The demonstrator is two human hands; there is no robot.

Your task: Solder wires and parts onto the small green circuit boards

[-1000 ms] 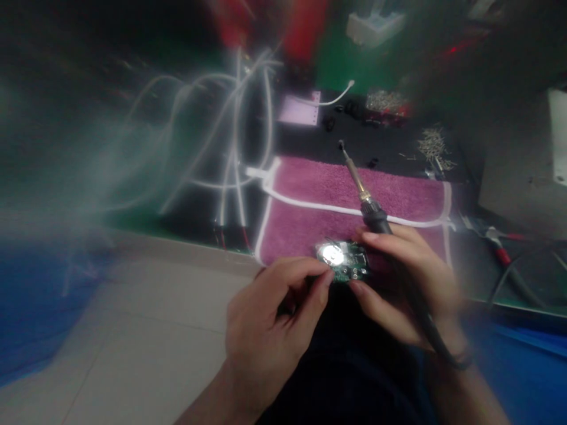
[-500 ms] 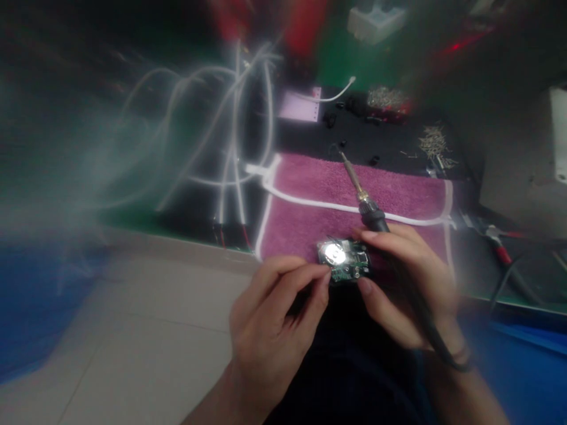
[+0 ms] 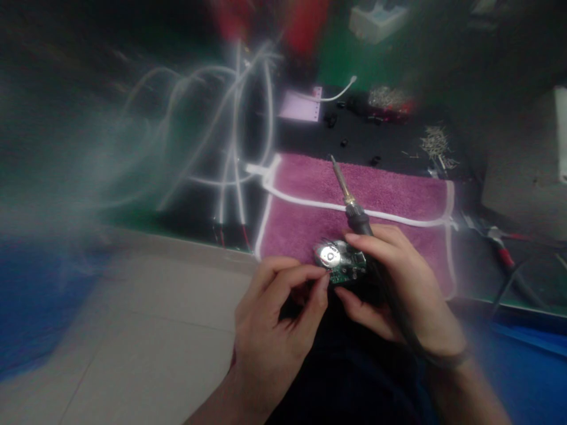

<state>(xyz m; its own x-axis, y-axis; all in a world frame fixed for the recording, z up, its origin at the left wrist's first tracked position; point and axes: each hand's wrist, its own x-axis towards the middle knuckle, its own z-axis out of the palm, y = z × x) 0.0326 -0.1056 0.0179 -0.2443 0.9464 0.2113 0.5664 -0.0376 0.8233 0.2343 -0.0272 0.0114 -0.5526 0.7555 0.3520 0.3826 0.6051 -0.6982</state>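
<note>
Scene from big to small: the bench (image 3: 186,227) runs across the far side, with a purple towel (image 3: 367,195) spread on it and a tangle of white cables (image 3: 230,136) off to the left. Our two hands meet at the towel's near edge.

The left hand (image 3: 279,319) pinches the left edge of the little circuit board (image 3: 339,260) between thumb and forefinger. The right hand (image 3: 398,283) is closed round the soldering iron (image 3: 349,203), which runs through the fingers, while its fingertips also steady the board's right side. The iron's tip points away from us, up over the towel and touching nothing.

Far right there's a pile of small metal pins (image 3: 436,141), and red-handled pliers (image 3: 502,254) lie at the right edge.

What worries us: the right hand is doing two jobs. If the board twists, the hot tip could swing down and scorch the towel, or the cord could tug the iron round. The board is only held by fingertips, so it could drop into the lap.

No writing we can read; the pink card (image 3: 301,107) at the back is too blurred.
</note>
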